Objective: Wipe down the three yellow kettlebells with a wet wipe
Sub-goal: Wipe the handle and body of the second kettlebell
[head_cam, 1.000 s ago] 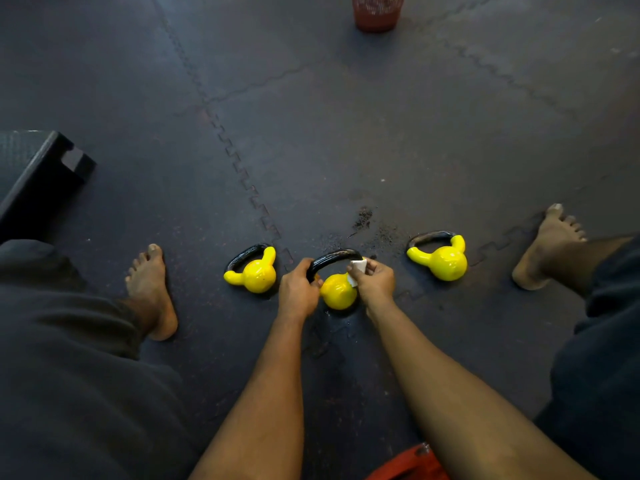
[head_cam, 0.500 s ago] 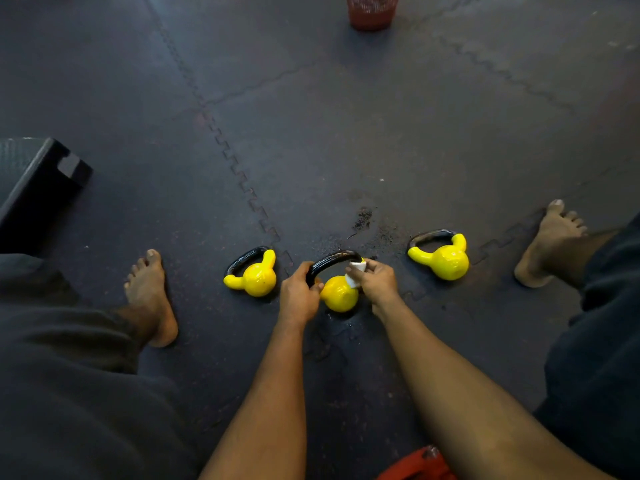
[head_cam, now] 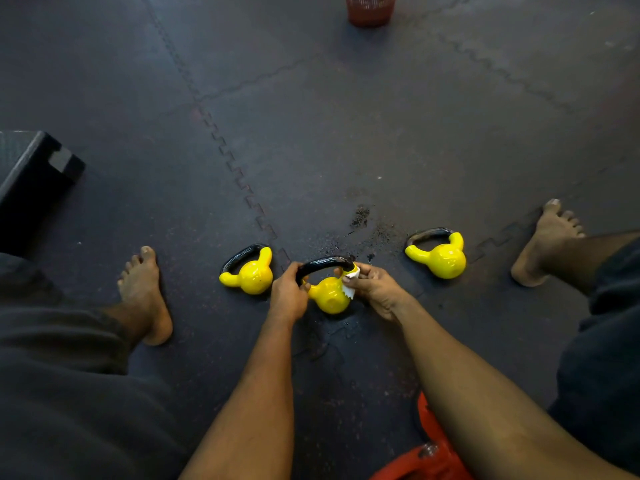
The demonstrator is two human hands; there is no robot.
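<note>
Three yellow kettlebells with black handles lie in a row on the dark rubber floor. The left kettlebell [head_cam: 251, 277] and the right kettlebell [head_cam: 442, 258] lie untouched. Between my hands is the middle kettlebell [head_cam: 329, 295]. My left hand [head_cam: 288, 296] grips the left end of its black handle. My right hand [head_cam: 375, 287] pinches a small white wet wipe [head_cam: 350, 280] and presses it against the kettlebell's right side, where the handle meets the body.
My bare feet rest at the left [head_cam: 145, 296] and right [head_cam: 547, 240] of the row. A black bench corner [head_cam: 38, 171] juts in at the left. A red mesh basket [head_cam: 370, 8] stands at the far edge. An orange-red object [head_cam: 426, 455] lies under my right forearm.
The wipe has slid a little down from the handle's right end onto the yellow body. My left hand keeps its hold on the handle.
</note>
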